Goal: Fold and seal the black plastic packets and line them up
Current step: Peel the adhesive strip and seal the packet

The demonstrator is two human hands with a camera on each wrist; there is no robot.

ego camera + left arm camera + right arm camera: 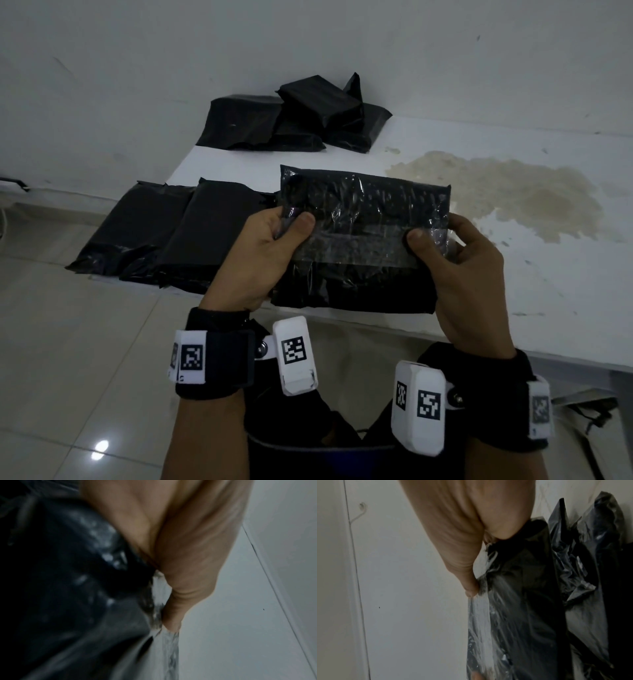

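I hold one black plastic packet (359,219) upright over the near edge of the white table (513,274). Its glossy flap is folded toward me, with a strip of clear tape across it. My left hand (274,236) pinches the packet's left edge, thumb on the front. My right hand (442,246) pinches the right edge the same way. The left wrist view shows my left hand (169,615) on the shiny flap (96,563). In the right wrist view my right hand (471,586) pinches the packet (522,601). Two packets (164,236) lie side by side at the table's left.
A loose heap of black packets (291,116) lies at the far end of the table against the white wall (137,68). A yellowish stain (507,192) marks the tabletop to the right. Pale floor tiles (68,342) are on the left.
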